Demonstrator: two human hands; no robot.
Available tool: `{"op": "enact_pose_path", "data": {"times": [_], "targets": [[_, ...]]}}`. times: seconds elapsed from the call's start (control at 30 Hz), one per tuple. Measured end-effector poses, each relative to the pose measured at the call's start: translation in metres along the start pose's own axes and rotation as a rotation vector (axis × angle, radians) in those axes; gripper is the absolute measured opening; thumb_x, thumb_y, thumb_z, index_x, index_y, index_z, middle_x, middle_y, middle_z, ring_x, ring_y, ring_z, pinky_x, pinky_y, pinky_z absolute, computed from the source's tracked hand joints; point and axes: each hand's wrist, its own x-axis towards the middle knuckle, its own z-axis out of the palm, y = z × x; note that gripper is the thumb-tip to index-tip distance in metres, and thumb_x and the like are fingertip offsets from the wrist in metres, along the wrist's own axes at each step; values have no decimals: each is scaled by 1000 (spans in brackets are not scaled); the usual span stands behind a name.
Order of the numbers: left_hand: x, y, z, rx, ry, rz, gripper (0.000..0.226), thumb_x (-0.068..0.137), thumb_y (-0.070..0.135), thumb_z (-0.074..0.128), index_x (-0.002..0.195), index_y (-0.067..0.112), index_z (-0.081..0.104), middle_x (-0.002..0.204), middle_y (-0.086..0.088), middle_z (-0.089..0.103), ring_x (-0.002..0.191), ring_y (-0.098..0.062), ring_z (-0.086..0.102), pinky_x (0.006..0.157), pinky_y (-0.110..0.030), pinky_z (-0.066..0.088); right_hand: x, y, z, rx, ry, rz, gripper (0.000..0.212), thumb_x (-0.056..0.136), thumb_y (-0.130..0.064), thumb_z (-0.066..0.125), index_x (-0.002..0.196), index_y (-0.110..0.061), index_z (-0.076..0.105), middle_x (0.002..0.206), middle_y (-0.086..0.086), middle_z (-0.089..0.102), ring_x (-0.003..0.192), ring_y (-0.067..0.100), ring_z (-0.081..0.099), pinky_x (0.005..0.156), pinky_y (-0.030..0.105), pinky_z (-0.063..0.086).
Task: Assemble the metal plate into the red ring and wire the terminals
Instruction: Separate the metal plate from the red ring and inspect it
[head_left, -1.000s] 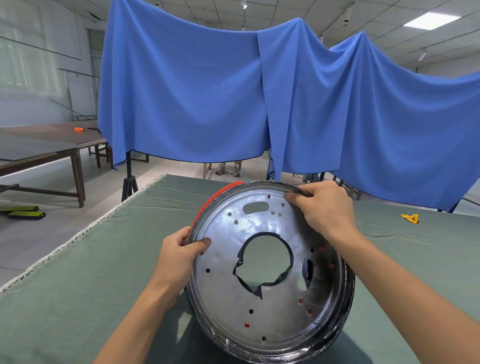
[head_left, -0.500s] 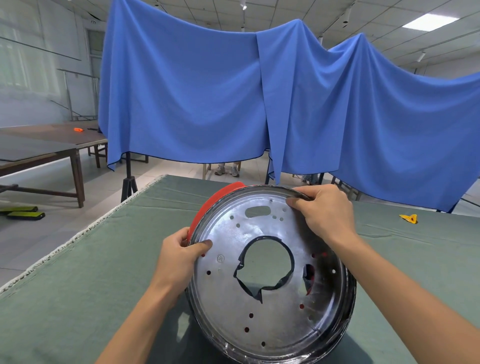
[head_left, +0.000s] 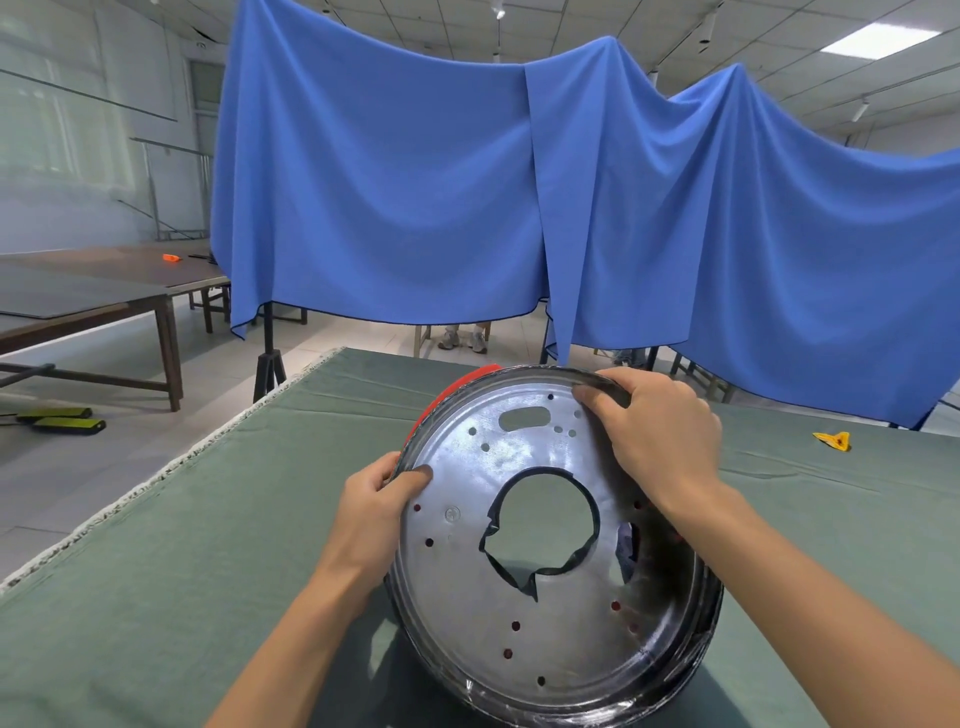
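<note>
Hands, left (head_left: 375, 512) and right (head_left: 655, 436), grip tilted metal plate (head_left: 467, 582) (red ring (head_left: 451, 396) behind)

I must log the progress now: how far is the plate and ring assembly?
Done: the metal plate lies against the red ring, which shows only behind its upper left edge. In hand: the left hand and right hand grip the rim, plate tilted on the green table. Left: wiring; no wires are visible.
</note>
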Motion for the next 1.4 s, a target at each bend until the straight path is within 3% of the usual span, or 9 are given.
{"op": "enact_pose_path", "data": {"times": [0.13, 0.27, 0.4, 0.5, 0.63, 0.83, 1.0, 1.13, 1.4], "targets": [[3, -2, 0, -28, -19, -158, 33, 87, 17, 59, 92, -16, 57, 84, -30, 66, 71, -30, 60, 68, -39, 46, 2, 3, 2, -88, -118, 29, 28, 89, -52, 54, 101, -33, 70, 101, 5, 70, 95, 34, 61, 66, 32, 32], [4, -1, -2, 7, -91, -308, 25, 91, 19, 54, 85, -2, 66, 73, -17, 70, 59, -25, 64, 56, -27, 48, -2, 8, 8, -149, -249, 84, 27, 89, -50, 56, 96, -28, 70, 99, 7, 69, 94, 33, 60, 69, 33, 36], [10, -1, -6, 16, -177, -438, 34, 91, 32, 56, 95, 3, 72, 81, -12, 70, 65, -24, 64, 65, -30, 47, -6, 12, 13, -169, -308, 119, 27, 89, -48, 57, 90, -24, 69, 94, 7, 68, 84, 31, 56, 67, 31, 36], [22, 2, -4, 55, -207, -440, 34, 87, 47, 59, 95, 18, 73, 74, 2, 68, 65, -9, 65, 60, -25, 46, -5, 20, 15, -165, -388, 174, 27, 90, -46, 57, 88, -22, 69, 77, 3, 67, 72, 26, 53, 64, 30, 39], [41, 8, 0, 175, -301, -457, 46, 83, 59, 58, 94, 16, 70, 71, -4, 65, 58, -14, 59, 59, -26, 42, -4, 34, 16, -138, -505, 261, 32, 89, -47, 59, 75, -18, 65, 64, 1, 62, 68, 24, 57, 63, 29, 40], [66, 8, 13, 391, -387, -470, 31, 87, 45, 58, 83, 16, 66, 67, 0, 66, 51, -14, 60, 51, -21, 48, -6, 55, 23, -123, -536, 284, 33, 87, -36, 59, 61, -16, 53, 62, 0, 59, 71, 26, 56, 61, 30, 40], [86, 10, 28, 799, -375, -372, 42, 83, 31, 65, 44, 19, 60, 41, 1, 54, 32, -14, 51, 37, -18, 40, 2, 67, 26, -145, -607, 290, 27, 88, -30, 58, 66, -16, 51, 72, 3, 58, 76, 27, 55, 62, 31, 39], [94, 0, 36, 964, -324, -240, 41, 82, 30, 69, 54, 14, 44, 35, 8, 26, 28, -12, 22, 34, -12, 17, 6, 67, 30, -209, -655, 293, 12, 89, -23, 55, 83, -13, 58, 87, 6, 56, 82, 29, 52, 69, 30, 39], [100, -1, 16, 1008, -319, -229, 37, 84, 26, 70, 52, 15, 54, 33, 10, 29, 30, -7, 24, 38, -19, 21, 7, 46, 31, -264, -795, 214, 15, 84, -15, 57, 71, -12, 51, 75, 5, 55, 77, 27, 54, 67, 31, 41]]}}
